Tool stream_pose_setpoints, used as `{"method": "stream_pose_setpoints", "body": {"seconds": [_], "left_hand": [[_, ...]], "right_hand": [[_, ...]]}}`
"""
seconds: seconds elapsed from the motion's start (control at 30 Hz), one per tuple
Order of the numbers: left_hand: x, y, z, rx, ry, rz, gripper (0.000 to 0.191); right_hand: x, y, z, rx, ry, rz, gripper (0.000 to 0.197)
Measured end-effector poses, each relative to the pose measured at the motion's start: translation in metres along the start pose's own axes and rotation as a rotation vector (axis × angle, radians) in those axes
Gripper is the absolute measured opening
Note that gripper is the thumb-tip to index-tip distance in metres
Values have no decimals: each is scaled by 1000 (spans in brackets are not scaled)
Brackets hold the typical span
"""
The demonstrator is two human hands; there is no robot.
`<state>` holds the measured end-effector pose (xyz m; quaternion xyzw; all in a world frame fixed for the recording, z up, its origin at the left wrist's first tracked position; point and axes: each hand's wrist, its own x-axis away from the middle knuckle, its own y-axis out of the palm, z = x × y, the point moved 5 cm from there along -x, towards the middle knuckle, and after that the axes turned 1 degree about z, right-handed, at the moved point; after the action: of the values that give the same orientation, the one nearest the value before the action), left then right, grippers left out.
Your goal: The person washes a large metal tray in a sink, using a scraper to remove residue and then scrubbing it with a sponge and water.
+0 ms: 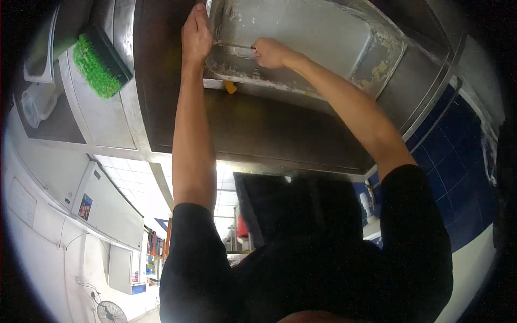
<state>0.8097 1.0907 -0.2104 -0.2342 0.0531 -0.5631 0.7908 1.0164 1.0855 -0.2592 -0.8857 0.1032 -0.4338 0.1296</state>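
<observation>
A large grimy metal pan (307, 24) lies tilted across the sink basin (266, 117), with scale and flaking residue on its walls. My left hand (197, 38) grips the pan's left edge, thumb up near the top of the picture. Inside the pan, my right hand (271, 53) is closed around a thin metal tool (235, 45). The tool reaches left to the pan's side wall. Its exact kind is hidden by my fingers. Below the pan's near rim shows a small yellow-orange piece (230, 87).
On the steel ledge (101, 121) at left sits a black holder with green artificial grass (97, 66). Clear plastic containers (38, 103) stand farther left. Blue tiles (440, 161) lie to the right. A wall fan (111, 311) and white cabinets (113, 206) show at lower left.
</observation>
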Motion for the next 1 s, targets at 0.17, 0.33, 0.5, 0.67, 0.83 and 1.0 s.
{"method": "stream_pose_setpoints", "body": {"seconds": [0.17, 0.33, 0.5, 0.67, 0.83, 1.0], "left_hand": [[4, -8, 1, -66, -95, 67, 63], [2, -7, 13, -28, -209, 16, 65], [-1, -2, 18, -78, -245, -1, 66], [3, -10, 18, -125, -265, -85, 62], [-4, -5, 14, -115, -134, -24, 63], [-9, -1, 0, -205, -150, -48, 63]], "right_hand": [[24, 13, -34, -281, 94, 19, 26], [25, 7, -52, -609, 162, 70, 23], [-22, -27, -71, -812, 224, 266, 12], [-4, -17, -67, -430, -59, 461, 11], [-28, -51, -45, -422, 85, 279, 12], [-32, -64, -28, -264, -20, 500, 20]]}}
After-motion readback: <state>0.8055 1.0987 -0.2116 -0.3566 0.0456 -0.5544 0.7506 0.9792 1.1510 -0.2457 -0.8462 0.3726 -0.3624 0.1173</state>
